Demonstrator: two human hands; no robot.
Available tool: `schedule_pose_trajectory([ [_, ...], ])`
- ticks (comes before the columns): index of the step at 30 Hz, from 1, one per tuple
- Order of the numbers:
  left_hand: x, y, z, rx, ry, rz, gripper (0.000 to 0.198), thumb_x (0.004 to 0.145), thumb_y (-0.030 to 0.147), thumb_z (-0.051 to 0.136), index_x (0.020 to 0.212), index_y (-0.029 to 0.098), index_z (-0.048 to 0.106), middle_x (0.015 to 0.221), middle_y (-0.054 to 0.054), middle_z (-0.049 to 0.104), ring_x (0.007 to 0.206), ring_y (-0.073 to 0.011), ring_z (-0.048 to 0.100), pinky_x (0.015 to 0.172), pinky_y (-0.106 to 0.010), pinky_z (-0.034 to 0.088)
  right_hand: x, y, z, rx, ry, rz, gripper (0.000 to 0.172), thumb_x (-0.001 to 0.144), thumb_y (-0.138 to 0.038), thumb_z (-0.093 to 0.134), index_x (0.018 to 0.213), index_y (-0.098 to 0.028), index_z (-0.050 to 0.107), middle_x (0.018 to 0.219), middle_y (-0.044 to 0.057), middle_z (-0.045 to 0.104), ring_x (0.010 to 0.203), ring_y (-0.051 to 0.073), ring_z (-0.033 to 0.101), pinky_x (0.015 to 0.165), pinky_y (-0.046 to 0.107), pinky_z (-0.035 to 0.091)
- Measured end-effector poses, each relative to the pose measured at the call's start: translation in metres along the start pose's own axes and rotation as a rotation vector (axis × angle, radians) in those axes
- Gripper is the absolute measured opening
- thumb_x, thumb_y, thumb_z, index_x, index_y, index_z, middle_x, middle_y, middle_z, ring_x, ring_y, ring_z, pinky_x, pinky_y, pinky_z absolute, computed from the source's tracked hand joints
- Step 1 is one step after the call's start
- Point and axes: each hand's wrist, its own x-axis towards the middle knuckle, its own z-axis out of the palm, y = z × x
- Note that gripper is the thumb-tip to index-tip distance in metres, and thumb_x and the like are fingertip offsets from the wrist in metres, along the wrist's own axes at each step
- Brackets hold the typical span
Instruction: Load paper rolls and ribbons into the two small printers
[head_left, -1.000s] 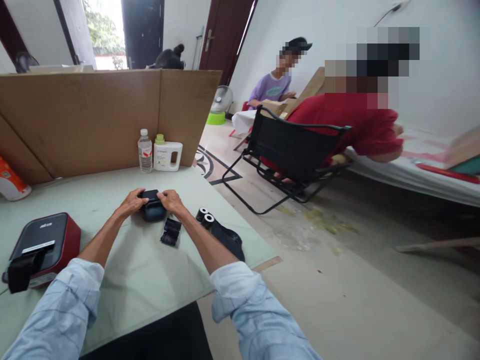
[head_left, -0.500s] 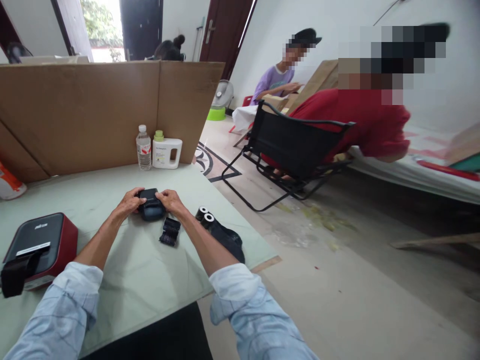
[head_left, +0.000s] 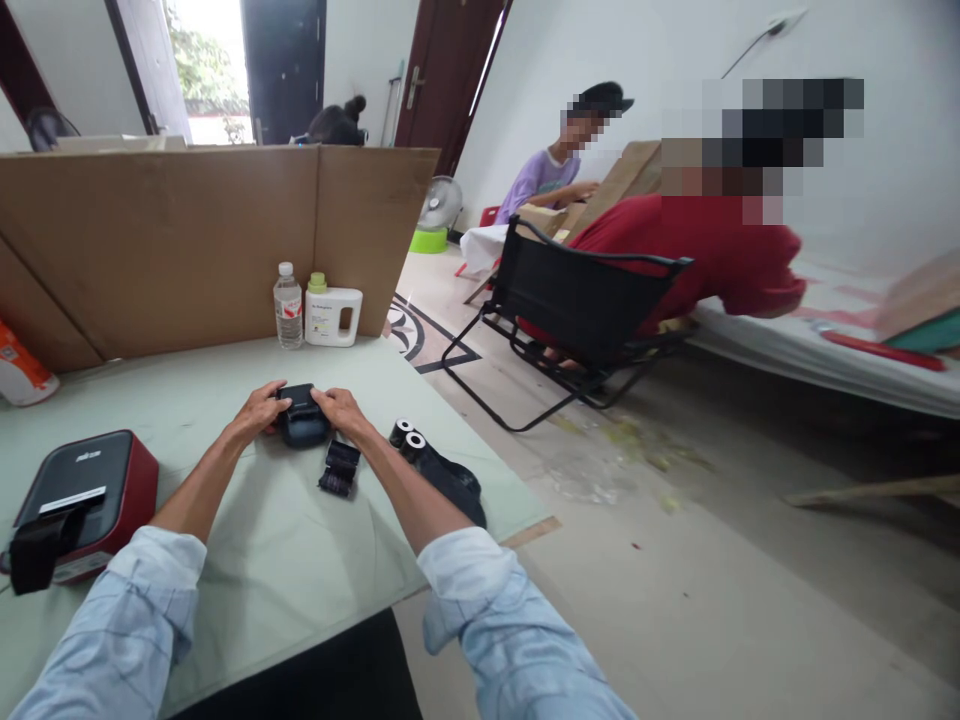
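Observation:
A small dark blue device with a black lid [head_left: 302, 422] sits on the pale green table [head_left: 225, 560]. My left hand [head_left: 259, 410] grips its left side and my right hand [head_left: 340, 408] grips its right side, fingers curled on the lid. Just right of my right wrist lies a small black ribbed part [head_left: 340, 468]. Two black rolls with white ends [head_left: 407, 439] rest beside a black pouch [head_left: 450, 482] near the table's right edge.
A red and black printer-like box [head_left: 79, 500] stands at the left. A water bottle [head_left: 288, 306] and a white jug [head_left: 333, 314] stand before a cardboard screen [head_left: 187, 240]. Two people sit at the right by a black folding chair [head_left: 577, 300] and a mattress.
Both hands stay on the small device with hardly any shift. The view has tilted slightly, and the person in red has leaned a little.

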Motion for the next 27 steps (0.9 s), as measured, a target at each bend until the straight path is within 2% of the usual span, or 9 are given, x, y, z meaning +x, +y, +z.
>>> schedule_pose_trajectory([
  [5, 0.000, -0.001, 0.004, 0.067, 0.007, 0.011, 0.063, 0.090, 0.032, 0.066, 0.151, 0.021, 0.054, 0.131, -0.015, 0.069, 0.073, -0.0200, 0.069, 0.057, -0.029, 0.054, 0.000, -0.002, 0.002, -0.057, 0.006, -0.015, 0.042, 0.097, -0.047, 0.056, 0.086, -0.012, 0.075, 0.077, 0.005, 0.071, 0.073, 0.016, 0.062, 0.067, 0.025, 0.044],
  [8, -0.002, -0.001, 0.004, 0.133, 0.039, 0.033, 0.061, 0.091, 0.030, 0.063, 0.150, 0.019, 0.054, 0.135, -0.017, 0.067, 0.072, -0.0198, 0.069, 0.059, -0.031, 0.056, -0.006, -0.005, -0.001, -0.110, -0.003, -0.040, 0.048, 0.102, -0.047, 0.046, 0.087, -0.011, 0.075, 0.079, 0.006, 0.072, 0.076, 0.017, 0.063, 0.067, 0.025, 0.043],
  [10, -0.008, -0.002, 0.002, 0.190, 0.079, 0.064, 0.061, 0.090, 0.029, 0.062, 0.149, 0.018, 0.054, 0.139, -0.018, 0.064, 0.077, -0.0212, 0.070, 0.066, -0.034, 0.059, -0.014, -0.005, -0.008, -0.153, -0.010, -0.069, 0.047, 0.105, -0.045, 0.042, 0.093, -0.012, 0.074, 0.086, 0.007, 0.073, 0.082, 0.019, 0.064, 0.071, 0.026, 0.044],
  [12, -0.018, -0.003, -0.002, 0.251, 0.118, 0.113, 0.059, 0.088, 0.027, 0.063, 0.146, 0.017, 0.056, 0.140, -0.017, 0.063, 0.088, -0.0236, 0.071, 0.080, -0.038, 0.059, -0.028, -0.002, -0.017, -0.203, -0.011, -0.106, 0.039, 0.105, -0.040, 0.043, 0.104, -0.015, 0.073, 0.101, 0.009, 0.075, 0.094, 0.020, 0.065, 0.080, 0.027, 0.046],
  [14, -0.034, -0.005, -0.006, 0.306, 0.139, 0.168, 0.055, 0.086, 0.026, 0.063, 0.141, 0.018, 0.059, 0.138, -0.016, 0.063, 0.099, -0.0255, 0.070, 0.093, -0.042, 0.056, -0.047, 0.004, -0.026, -0.260, -0.018, -0.143, 0.031, 0.103, -0.035, 0.048, 0.116, -0.017, 0.070, 0.117, 0.011, 0.072, 0.107, 0.021, 0.064, 0.090, 0.029, 0.045],
  [17, -0.066, -0.010, -0.006, 0.369, 0.115, 0.239, 0.043, 0.085, 0.024, 0.061, 0.128, 0.018, 0.066, 0.128, -0.013, 0.067, 0.101, -0.0263, 0.069, 0.099, -0.045, 0.053, -0.079, 0.015, -0.035, -0.348, -0.058, -0.183, 0.029, 0.097, -0.032, 0.061, 0.122, -0.018, 0.068, 0.125, 0.012, 0.068, 0.118, 0.024, 0.059, 0.099, 0.032, 0.042],
  [21, -0.114, -0.019, 0.000, 0.427, 0.039, 0.311, 0.029, 0.084, 0.021, 0.060, 0.110, 0.021, 0.071, 0.111, -0.008, 0.071, 0.093, -0.0242, 0.069, 0.095, -0.043, 0.054, -0.108, 0.023, -0.038, -0.430, -0.112, -0.217, 0.022, 0.093, -0.027, 0.065, 0.114, -0.020, 0.069, 0.120, 0.011, 0.067, 0.117, 0.025, 0.058, 0.098, 0.034, 0.042],
  [24, -0.146, -0.026, 0.003, 0.475, -0.033, 0.407, 0.025, 0.088, 0.021, 0.056, 0.109, 0.021, 0.070, 0.108, -0.008, 0.070, 0.087, -0.0222, 0.069, 0.088, -0.040, 0.056, -0.114, 0.024, -0.041, -0.452, -0.142, -0.257, 0.022, 0.094, -0.019, 0.062, 0.115, -0.021, 0.068, 0.118, 0.009, 0.066, 0.115, 0.024, 0.058, 0.099, 0.033, 0.042],
  [27, -0.173, -0.029, 0.000, 0.482, -0.061, 0.469, 0.027, 0.089, 0.017, 0.051, 0.109, 0.021, 0.069, 0.108, -0.008, 0.070, 0.093, -0.0224, 0.069, 0.084, -0.038, 0.058, -0.114, 0.026, -0.049, -0.454, -0.192, -0.304, 0.023, 0.093, -0.015, 0.061, 0.114, -0.021, 0.068, 0.115, 0.007, 0.067, 0.113, 0.022, 0.059, 0.101, 0.033, 0.042],
])
